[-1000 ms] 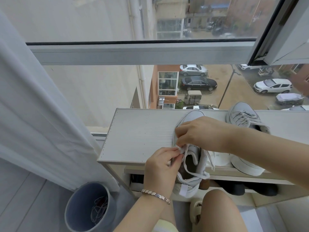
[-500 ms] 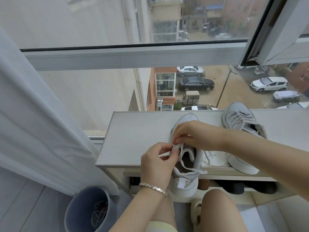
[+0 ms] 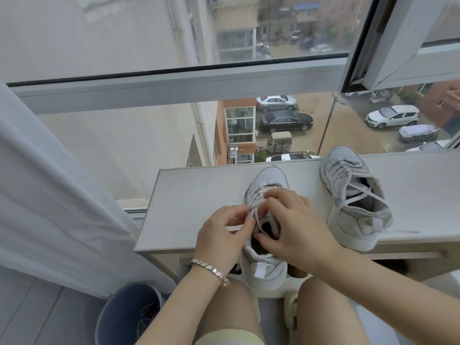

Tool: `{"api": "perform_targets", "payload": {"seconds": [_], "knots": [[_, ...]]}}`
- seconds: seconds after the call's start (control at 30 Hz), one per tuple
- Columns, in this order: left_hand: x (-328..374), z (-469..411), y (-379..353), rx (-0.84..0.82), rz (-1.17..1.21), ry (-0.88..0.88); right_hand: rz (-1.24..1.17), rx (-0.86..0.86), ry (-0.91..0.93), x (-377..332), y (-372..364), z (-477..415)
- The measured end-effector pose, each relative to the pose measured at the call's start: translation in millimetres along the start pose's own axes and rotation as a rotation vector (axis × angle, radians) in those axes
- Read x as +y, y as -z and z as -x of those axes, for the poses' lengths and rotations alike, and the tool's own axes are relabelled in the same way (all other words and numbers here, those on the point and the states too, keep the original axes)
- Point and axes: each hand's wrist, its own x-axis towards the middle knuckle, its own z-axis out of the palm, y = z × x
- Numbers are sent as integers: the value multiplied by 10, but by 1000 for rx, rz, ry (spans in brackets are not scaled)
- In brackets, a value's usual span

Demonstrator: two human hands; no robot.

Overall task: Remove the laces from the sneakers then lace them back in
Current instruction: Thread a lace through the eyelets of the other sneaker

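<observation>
1. The near sneaker (image 3: 264, 268) sits at the front edge of the shelf (image 3: 194, 195), roughly midway along it. Its toe points to the back edge and its heel hangs out over the front edge, above the person's knees.
2. The left hand (image 3: 221, 235) is in at the shoe's left side, thumb and forefinger closed tight on the lace (image 3: 257, 221) right by the upper eyelets.
3. The right hand (image 3: 296, 225) is draped over the tongue, fingers curled down across the lacing and thumb tucked at the rim of the shoe's opening, so the upper is gripped between them.
4. A strand of lace runs from the left-hand pinch down across the dark opening towards the right thumb.
5. The second sneaker (image 3: 353, 195) stands just to the right, apart from the first. It is laced, with its toe near the back edge and its heel at the front edge, and a loose lace end trails off to the right along the shelf.
6. There's a silver bracelet (image 3: 211, 270) on the left wrist.
7. Below the shelf's left corner stands a grey bin (image 3: 119, 310) with cords inside, and a white curtain (image 3: 49, 195) hangs on the left.
</observation>
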Motion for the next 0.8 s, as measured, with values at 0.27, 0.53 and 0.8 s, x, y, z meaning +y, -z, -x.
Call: {"api": "perform_targets", "payload": {"seconds": [0.27, 0.53, 0.8], "knots": [[2, -14, 11, -6, -15, -33, -46, 3, 17, 10, 45, -48], [29, -14, -9, 10, -79, -58, -313, 95, -315, 166, 157, -197], [101, -43, -7, 15, -152, -50, 76, 175, 76, -31, 156, -139]]}}
